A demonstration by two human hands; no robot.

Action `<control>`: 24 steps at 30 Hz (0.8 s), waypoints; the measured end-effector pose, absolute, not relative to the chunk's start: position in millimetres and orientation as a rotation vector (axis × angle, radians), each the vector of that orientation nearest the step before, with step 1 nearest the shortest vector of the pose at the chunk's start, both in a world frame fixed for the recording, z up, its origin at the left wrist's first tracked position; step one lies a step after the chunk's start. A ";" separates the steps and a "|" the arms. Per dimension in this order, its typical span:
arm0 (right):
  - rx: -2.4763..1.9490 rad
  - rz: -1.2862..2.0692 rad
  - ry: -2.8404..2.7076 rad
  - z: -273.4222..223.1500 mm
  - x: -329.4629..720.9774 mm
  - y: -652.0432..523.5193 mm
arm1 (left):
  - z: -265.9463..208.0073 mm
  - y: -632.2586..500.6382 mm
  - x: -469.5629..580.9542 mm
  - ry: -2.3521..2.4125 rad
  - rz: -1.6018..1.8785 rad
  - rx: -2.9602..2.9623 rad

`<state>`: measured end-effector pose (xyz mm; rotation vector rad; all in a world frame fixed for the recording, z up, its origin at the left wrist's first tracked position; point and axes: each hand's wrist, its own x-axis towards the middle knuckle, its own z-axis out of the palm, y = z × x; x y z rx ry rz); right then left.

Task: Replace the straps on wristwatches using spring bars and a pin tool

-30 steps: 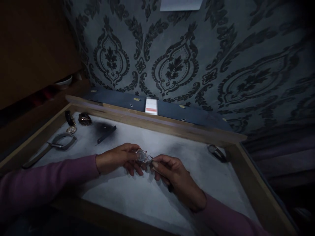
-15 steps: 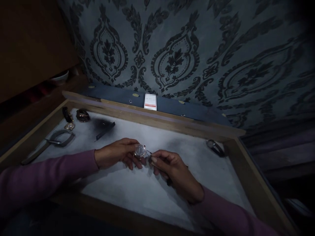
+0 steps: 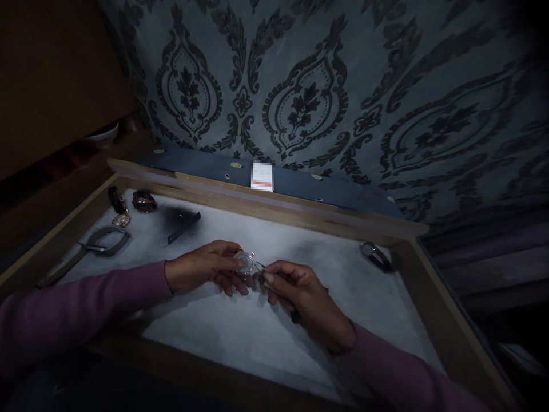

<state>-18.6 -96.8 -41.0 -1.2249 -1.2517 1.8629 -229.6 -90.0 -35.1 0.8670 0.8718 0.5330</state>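
Note:
Between the thumb and fingers of my left hand (image 3: 213,264) is a round watch case (image 3: 245,263), its pale face turned up toward me and a small part sticking out at its upper right rim. No strap shows on it. My right hand (image 3: 295,292) is closed in a pinch around a thin, pointed tool (image 3: 260,265). The tool's tip lies close to the right side of the case; whether it touches cannot be made out. A dark piece of what may be the tool's handle shows under the right palm. Both hands are above the white bottom of a shallow wooden tray.
The wooden tray's rim (image 3: 274,207) surrounds the work. At its left lie a grey strap (image 3: 107,240), a dark-strapped watch (image 3: 144,201), a gold-cased watch (image 3: 120,220) and a dark flat strip (image 3: 183,228). Another watch (image 3: 376,256) rests at the right. A patterned wall stands behind.
The watch case has tilted slightly in my left hand, and its face catches the light differently. My right hand and the pointed tool have hardly moved.

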 end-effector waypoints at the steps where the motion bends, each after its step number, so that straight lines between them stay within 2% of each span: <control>1: -1.225 1.863 -1.250 -40.8 -18.5 -96.7 | -34.6 -90.2 -229.5 0.874 0.528 0.874; 24: -1.208 1.834 -1.277 -41.2 -16.9 -96.6 | -33.2 -87.2 -230.5 0.915 0.536 1.109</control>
